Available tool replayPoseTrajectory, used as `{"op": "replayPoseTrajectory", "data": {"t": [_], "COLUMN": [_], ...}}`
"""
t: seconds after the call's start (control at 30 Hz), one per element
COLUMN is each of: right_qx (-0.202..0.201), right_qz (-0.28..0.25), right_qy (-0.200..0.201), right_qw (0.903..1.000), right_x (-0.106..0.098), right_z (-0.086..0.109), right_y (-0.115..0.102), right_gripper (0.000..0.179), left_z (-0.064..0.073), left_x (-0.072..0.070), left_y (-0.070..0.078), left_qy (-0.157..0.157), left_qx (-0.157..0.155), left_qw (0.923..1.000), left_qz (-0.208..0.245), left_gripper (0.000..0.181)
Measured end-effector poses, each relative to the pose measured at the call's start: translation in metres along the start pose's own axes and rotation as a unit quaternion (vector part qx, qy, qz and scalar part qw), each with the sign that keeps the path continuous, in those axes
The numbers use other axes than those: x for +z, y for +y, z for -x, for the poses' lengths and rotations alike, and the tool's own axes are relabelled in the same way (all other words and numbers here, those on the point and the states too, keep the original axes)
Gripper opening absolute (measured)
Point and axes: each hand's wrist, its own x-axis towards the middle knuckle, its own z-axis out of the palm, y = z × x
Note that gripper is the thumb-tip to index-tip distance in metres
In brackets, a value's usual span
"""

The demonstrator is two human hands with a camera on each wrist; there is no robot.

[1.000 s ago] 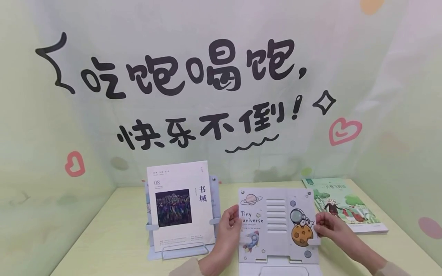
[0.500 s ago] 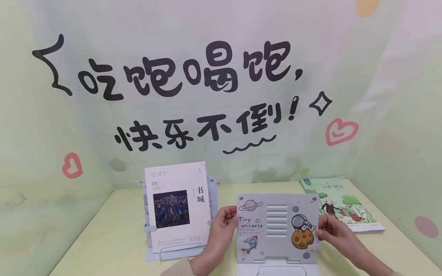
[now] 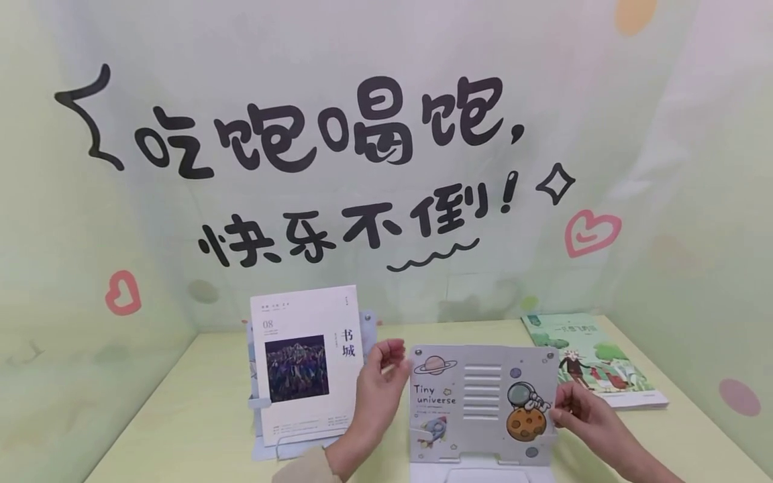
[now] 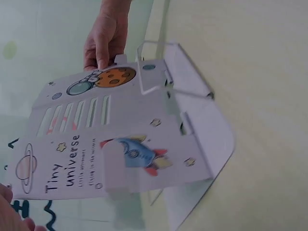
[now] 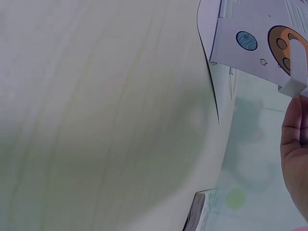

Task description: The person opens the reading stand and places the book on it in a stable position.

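A white book stand printed with "Tiny universe", a rocket and an astronaut stands tilted back on its base at the front of the table. My right hand pinches its right edge; the right wrist view shows that hand by the side clip. At the stand's upper left corner is my left hand, its fingers loosely bent and holding nothing. In the left wrist view only part of the left hand shows, beside the corner. A wire rest sticks out at the stand's foot.
A pale blue book stand holding a white magazine is to the left, close to my left forearm. Behind my right hand a green picture book lies flat on the table. A printed curtain hangs behind.
My left hand has let go of the stand's left edge and shifted up and slightly left. The stand's panel leans further back, with the right hand still on its edge.
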Motion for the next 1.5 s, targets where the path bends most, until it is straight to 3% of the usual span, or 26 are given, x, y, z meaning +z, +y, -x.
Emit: {"op": "replayPoseTrajectory", "data": {"t": [0.1, 0.17, 0.23, 0.3, 0.4, 0.53, 0.6, 0.7, 0.83, 0.93, 1.03, 1.07, 1.17, 1.3, 1.5], "right_qx": [-0.001, -0.004, 0.003, 0.018, 0.052, 0.082, 0.09, 0.11, 0.128, 0.08, 0.071, 0.077, 0.144, 0.181, 0.192], "right_qz": [0.007, 0.005, 0.007, 0.009, 0.016, 0.032, 0.042, 0.053, 0.053, 0.023, -0.033, -0.05, -0.07, -0.038, 0.044], "right_qy": [0.012, 0.02, 0.029, 0.035, 0.044, 0.063, 0.076, 0.098, 0.104, 0.076, 0.064, 0.071, 0.122, 0.149, 0.112], "right_qw": [0.9999, 0.9998, 0.9996, 0.9992, 0.9975, 0.9941, 0.9921, 0.9877, 0.9849, 0.9936, 0.9949, 0.9932, 0.9796, 0.9712, 0.974], "right_x": [0.004, 0.006, 0.009, 0.012, 0.017, 0.024, 0.027, 0.031, 0.032, 0.027, 0.02, 0.018, 0.011, 0.006, 0.003], "right_z": [0.002, 0.003, 0.005, 0.006, 0.008, 0.009, 0.009, 0.01, 0.009, 0.009, 0.008, 0.007, 0.0, -0.013, -0.03], "right_y": [0.0, 0.0, 0.0, -0.001, -0.003, -0.006, -0.007, -0.009, -0.011, -0.004, 0.003, 0.005, 0.007, 0.012, 0.021], "right_gripper": [0.008, 0.008, 0.008, 0.009, 0.012, 0.013, 0.013, 0.012, 0.014, 0.015, 0.017, 0.019, 0.025, 0.025, 0.019], "left_z": [-0.011, -0.017, -0.022, -0.024, -0.025, -0.027, -0.028, -0.032, -0.041, -0.05, -0.056, -0.058, -0.063, -0.069, -0.076], "left_x": [0.008, 0.017, 0.03, 0.043, 0.062, 0.081, 0.086, 0.092, 0.096, 0.097, 0.096, 0.095, 0.094, 0.092, 0.087], "left_y": [0.013, 0.023, 0.031, 0.036, 0.036, 0.032, 0.03, 0.029, 0.028, 0.023, 0.018, 0.017, 0.015, 0.013, 0.012], "left_qy": [0.007, -0.012, -0.043, -0.084, -0.127, -0.144, -0.146, -0.155, -0.167, -0.175, -0.191, -0.197, -0.219, -0.246, -0.289], "left_qx": [0.123, 0.192, 0.242, 0.266, 0.29, 0.313, 0.317, 0.306, 0.292, 0.296, 0.302, 0.305, 0.316, 0.341, 0.369], "left_qw": [0.9911, 0.977, 0.9608, 0.9462, 0.9181, 0.8818, 0.8702, 0.8653, 0.871, 0.8749, 0.877, 0.8769, 0.8758, 0.87, 0.858], "left_qz": [-0.052, -0.091, -0.127, -0.164, -0.239, -0.322, -0.348, -0.365, -0.358, -0.341, -0.322, -0.315, -0.292, -0.257, -0.21], "left_gripper": [0.032, 0.031, 0.029, 0.028, 0.027, 0.024, 0.021, 0.016, 0.012, 0.009, 0.008, 0.007, 0.007, 0.007, 0.007]}}
